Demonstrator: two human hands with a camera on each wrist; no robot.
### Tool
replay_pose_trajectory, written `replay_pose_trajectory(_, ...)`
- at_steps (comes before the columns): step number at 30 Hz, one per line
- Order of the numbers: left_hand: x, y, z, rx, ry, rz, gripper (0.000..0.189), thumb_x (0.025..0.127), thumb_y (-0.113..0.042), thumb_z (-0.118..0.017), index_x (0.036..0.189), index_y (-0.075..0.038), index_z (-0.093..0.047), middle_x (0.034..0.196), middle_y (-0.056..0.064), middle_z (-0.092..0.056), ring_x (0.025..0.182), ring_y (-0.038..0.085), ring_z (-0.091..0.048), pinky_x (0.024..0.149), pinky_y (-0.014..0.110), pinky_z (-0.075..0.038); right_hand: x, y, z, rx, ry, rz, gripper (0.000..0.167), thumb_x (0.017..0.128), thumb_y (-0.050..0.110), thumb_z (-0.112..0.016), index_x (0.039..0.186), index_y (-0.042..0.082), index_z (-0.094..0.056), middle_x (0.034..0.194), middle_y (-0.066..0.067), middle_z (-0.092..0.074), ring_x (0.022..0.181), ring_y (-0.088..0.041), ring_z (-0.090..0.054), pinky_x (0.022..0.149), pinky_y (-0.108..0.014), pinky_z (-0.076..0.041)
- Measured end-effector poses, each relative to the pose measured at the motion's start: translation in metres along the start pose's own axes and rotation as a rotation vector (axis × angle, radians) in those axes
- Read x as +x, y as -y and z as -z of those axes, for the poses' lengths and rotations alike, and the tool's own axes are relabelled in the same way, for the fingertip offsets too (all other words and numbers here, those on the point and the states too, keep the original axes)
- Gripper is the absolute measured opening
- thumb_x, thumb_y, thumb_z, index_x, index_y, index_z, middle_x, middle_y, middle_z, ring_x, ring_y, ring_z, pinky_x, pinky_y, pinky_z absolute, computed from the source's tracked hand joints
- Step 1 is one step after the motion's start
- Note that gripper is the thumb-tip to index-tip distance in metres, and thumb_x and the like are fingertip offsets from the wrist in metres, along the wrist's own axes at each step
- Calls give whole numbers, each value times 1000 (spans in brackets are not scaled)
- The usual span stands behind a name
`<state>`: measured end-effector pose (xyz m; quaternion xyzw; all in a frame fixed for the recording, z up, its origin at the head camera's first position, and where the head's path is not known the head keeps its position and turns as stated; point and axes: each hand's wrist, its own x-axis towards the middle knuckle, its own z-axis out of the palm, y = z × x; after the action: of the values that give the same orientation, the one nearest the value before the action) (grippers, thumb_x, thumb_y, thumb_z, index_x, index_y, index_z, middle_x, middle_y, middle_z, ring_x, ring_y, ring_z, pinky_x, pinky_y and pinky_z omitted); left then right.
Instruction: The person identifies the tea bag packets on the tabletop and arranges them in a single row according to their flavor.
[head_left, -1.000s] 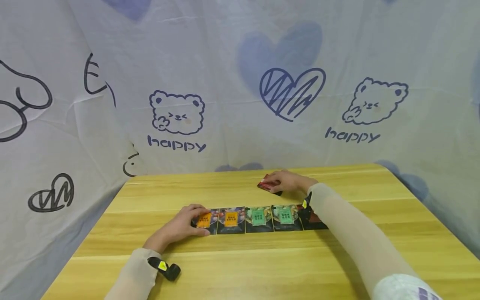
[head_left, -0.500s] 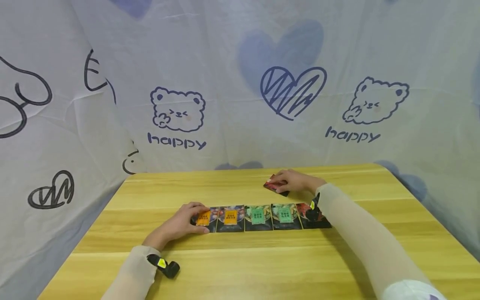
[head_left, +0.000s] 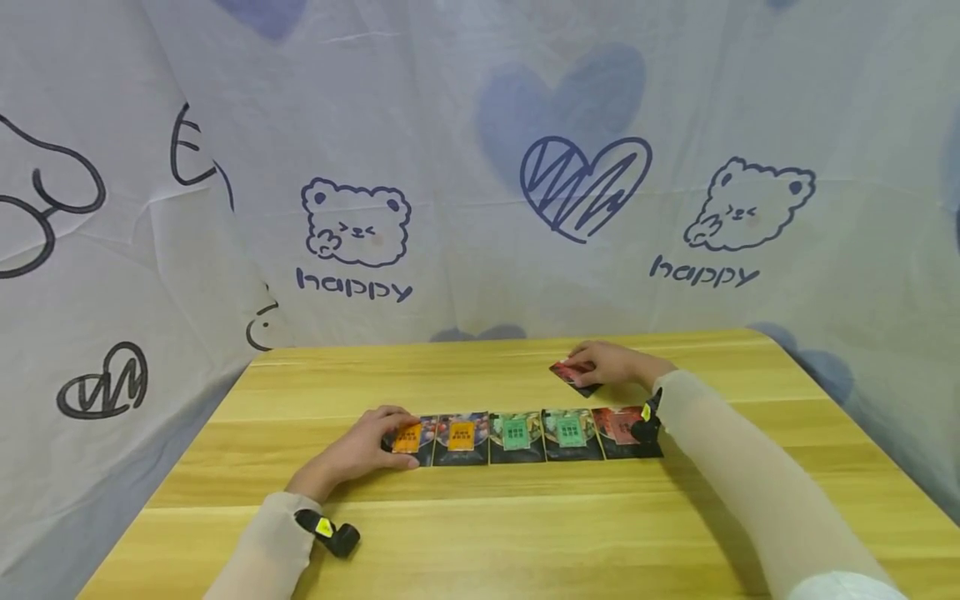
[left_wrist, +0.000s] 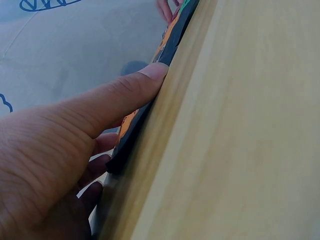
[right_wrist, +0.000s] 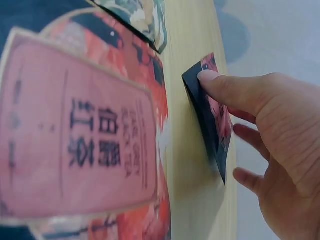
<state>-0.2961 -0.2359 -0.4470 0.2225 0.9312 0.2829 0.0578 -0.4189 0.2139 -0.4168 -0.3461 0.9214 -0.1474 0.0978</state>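
My right hand [head_left: 618, 364] pinches a red-and-black tea bag sachet [right_wrist: 216, 107] behind the right part of a row of sachets. In the right wrist view it is tilted, thumb on its dark face. At the row's left end, my left hand [head_left: 352, 452] rests on an orange-labelled sachet [head_left: 407, 440], thumb along the near edge and other fingers at the far side. Rightward lie another orange-labelled sachet [head_left: 461, 434], two green-labelled ones [head_left: 516, 433] and a red-labelled one [head_left: 618, 426], which reads "Earl Grey Black Tea" in the right wrist view. The right wrist's camera partly covers it.
The row lies flat across the middle of a wooden table [head_left: 480, 533]. A pale cloth [head_left: 465, 208] printed with bears and hearts hangs behind the table's far edge. Black wrist cameras [head_left: 343, 540] stick out from both wrists.
My right hand has moved to the right with the red sachet, uncovering more of the red-labelled sachet at the row's right end. The left hand and the row stay in place.
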Motion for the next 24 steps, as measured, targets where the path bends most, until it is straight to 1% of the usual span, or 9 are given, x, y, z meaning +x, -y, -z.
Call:
replay_pose_trajectory(2, 0, 0, -1, -8, -4, -3, 73, 79, -48, -79, 140, -15, -55, 148, 14, -39, 134, 39, -34, 103, 60, -33, -4, -2, 0, 16, -7, -10, 46, 97, 25, -64, 136, 2, -58, 139, -23, -48, 126, -42, -45, 101, -55, -38)
replay_pose_trajectory(5, 1, 0, -1, -12, -3, -4, 73, 79, -48, -79, 140, -15, -55, 148, 14, -39, 134, 38, -34, 103, 60, -33, -11, -6, 1, 34, -23, -20, 46, 96, 25, -65, 135, 3, -58, 135, -20, -53, 114, -34, -54, 95, -51, -43)
replay_pose_trajectory(6, 1, 0, -1, -12, -2, -7, 73, 80, -48, -79, 140, -15, -55, 148, 14, -39, 134, 39, -34, 103, 60, -33, -13, -8, 0, 40, -29, -17, 46, 96, 25, -65, 136, 4, -58, 133, -19, -54, 109, -32, -55, 92, -50, -45)
replay_pose_trajectory(9, 0, -2, 0, -9, 3, -5, 73, 80, -47, -79, 140, -14, -55, 148, 15, -39, 134, 39, -34, 103, 61, -33, -18, -13, -2, 44, -42, -8, 45, 97, 24, -64, 138, 7, -57, 132, -17, -54, 103, -26, -55, 87, -47, -45)
replay_pose_trajectory(11, -1, -2, 0, -11, 4, -1, 73, 80, -47, -79, 140, -15, -55, 148, 14, -39, 134, 39, -33, 103, 60, -33, -21, -17, -4, 39, -48, 2, 44, 98, 23, -62, 139, 9, -57, 133, -16, -53, 107, -28, -54, 89, -47, -45)
replay_pose_trajectory(14, -1, -2, 0, -11, 1, -2, 72, 80, -47, -79, 140, -15, -55, 148, 14, -39, 134, 38, -34, 103, 60, -33, -26, -20, -4, 45, -61, 17, 40, 99, 21, -60, 137, 7, -58, 131, -17, -53, 112, -31, -53, 92, -51, -44)
replay_pose_trajectory(18, -1, -1, 0, -10, 4, -4, 73, 80, -48, -78, 141, -15, -55, 148, 14, -39, 134, 38, -33, 104, 60, -33, -34, -23, -3, 63, -63, 4, 38, 99, 20, -60, 134, 6, -60, 128, -17, -53, 112, -33, -52, 93, -52, -43)
replay_pose_trajectory(24, 0, 0, 1, 1, 5, 6, 73, 80, -48, -79, 141, -16, -54, 148, 14, -39, 134, 38, -33, 104, 60, -32, -46, -28, -1, 69, -65, -21, 39, 99, 18, -60, 135, 6, -59, 130, -19, -52, 114, -36, -51, 95, -55, -42)
